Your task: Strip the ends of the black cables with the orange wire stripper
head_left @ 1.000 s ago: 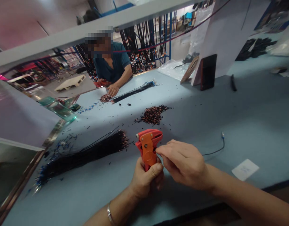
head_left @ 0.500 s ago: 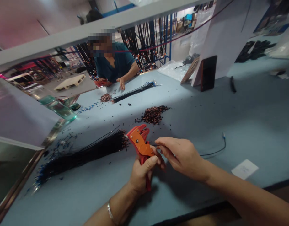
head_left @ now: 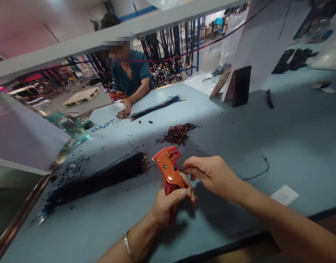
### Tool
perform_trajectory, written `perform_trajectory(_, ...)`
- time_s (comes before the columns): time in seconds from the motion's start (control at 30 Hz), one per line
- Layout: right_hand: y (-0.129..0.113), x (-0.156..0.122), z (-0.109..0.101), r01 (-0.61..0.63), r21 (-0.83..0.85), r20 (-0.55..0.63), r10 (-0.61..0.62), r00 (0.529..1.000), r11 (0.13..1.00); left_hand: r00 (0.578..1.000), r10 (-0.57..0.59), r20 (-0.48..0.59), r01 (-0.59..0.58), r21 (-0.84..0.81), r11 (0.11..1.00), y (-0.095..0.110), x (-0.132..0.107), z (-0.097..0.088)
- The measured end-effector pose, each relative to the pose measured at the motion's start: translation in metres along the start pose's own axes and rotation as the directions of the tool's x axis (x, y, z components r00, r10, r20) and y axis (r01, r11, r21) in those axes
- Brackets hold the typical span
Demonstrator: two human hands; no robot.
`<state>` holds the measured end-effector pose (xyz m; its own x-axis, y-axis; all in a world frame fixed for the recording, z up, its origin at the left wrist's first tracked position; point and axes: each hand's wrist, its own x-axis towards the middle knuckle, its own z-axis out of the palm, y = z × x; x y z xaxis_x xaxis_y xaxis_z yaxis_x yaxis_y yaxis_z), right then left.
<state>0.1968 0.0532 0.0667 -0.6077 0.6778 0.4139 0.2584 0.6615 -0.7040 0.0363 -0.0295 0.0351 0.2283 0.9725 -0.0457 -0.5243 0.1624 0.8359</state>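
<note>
My left hand (head_left: 170, 202) is wrapped round the handles of a red and orange wire stripper (head_left: 169, 168), its head tilted up. Just right of the tool, my right hand (head_left: 211, 173) pinches a thin black wire (head_left: 257, 176). One end of that wire meets the stripper's side; the other trails out past my wrist to a blue-tipped terminal. Left of the stripper lies a thick bundle of black wires (head_left: 102, 180), with copper ends toward the tool and blue terminals at the far left. Beyond the stripper sits a heap of small black and copper offcuts (head_left: 180, 133).
Across the table a co-worker (head_left: 132, 76) reaches to a smaller offcut pile (head_left: 123, 114) beside another wire bundle (head_left: 157, 106). A green bottle (head_left: 70, 126) lies at the left edge. A phone (head_left: 241, 86) leans against the white post; a paper slip (head_left: 285, 194) lies at right.
The stripper and my left hand have shifted slightly right, and the handles look more spread. The wire's free end has moved right. The co-worker's hand has moved left to the small pile.
</note>
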Motion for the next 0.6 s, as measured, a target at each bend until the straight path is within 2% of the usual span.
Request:
perform_trajectory(0.07, 0.0, 0.001, -0.003, 0.006, -0.042, -0.027, -0.007, 1.0, 0.999, 1.0, -0.002, 0.012, 0.002, -0.002, 1.0, -0.001, 0.0, 0.0)
perform_trajectory(0.13, 0.0, 0.002, -0.006, -0.006, -0.064, -0.106, -0.001, 0.994, 0.998, 1.0, -0.011, 0.018, 0.011, -0.02, 1.0, -0.001, 0.0, 0.001)
perform_trajectory(0.27, -0.002, 0.006, -0.012, -0.018, 0.002, -0.26, 0.018, 0.965, 1.0, 0.997, -0.046, 0.055, 0.048, -0.037, 0.998, -0.001, 0.0, 0.001)
perform_trajectory(0.6, -0.005, 0.008, -0.013, -0.103, 0.177, -0.259, 0.148, 0.954, 0.979, 0.987, -0.107, 0.122, 0.113, -0.04, 0.993, -0.001, -0.001, 0.001)
